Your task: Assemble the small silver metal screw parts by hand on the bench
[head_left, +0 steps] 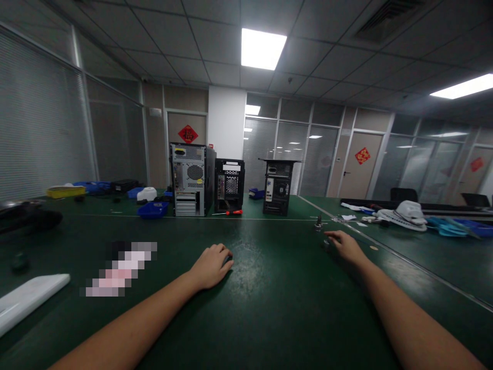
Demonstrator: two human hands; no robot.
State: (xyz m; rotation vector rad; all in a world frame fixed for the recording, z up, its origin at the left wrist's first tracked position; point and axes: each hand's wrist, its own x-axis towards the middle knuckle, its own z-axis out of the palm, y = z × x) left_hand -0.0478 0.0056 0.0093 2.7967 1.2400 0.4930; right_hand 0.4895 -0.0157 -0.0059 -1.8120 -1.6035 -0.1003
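On the green table, my left hand rests with its fingers curled around a small dark object. Most of that object is hidden under the fingers, so I cannot tell its kind. Further right, my right hand reaches forward, palm down, its fingertips close together at a small shiny metal part. The part seems to be gripped low at the fingertips, just above or on the tabletop. A second small metal part stands upright on the table just beyond that hand.
Three computer cases stand at the back, with a red screwdriver before them. Blue trays and a yellow tray lie left. A white panel is near left; a white hat lies right.
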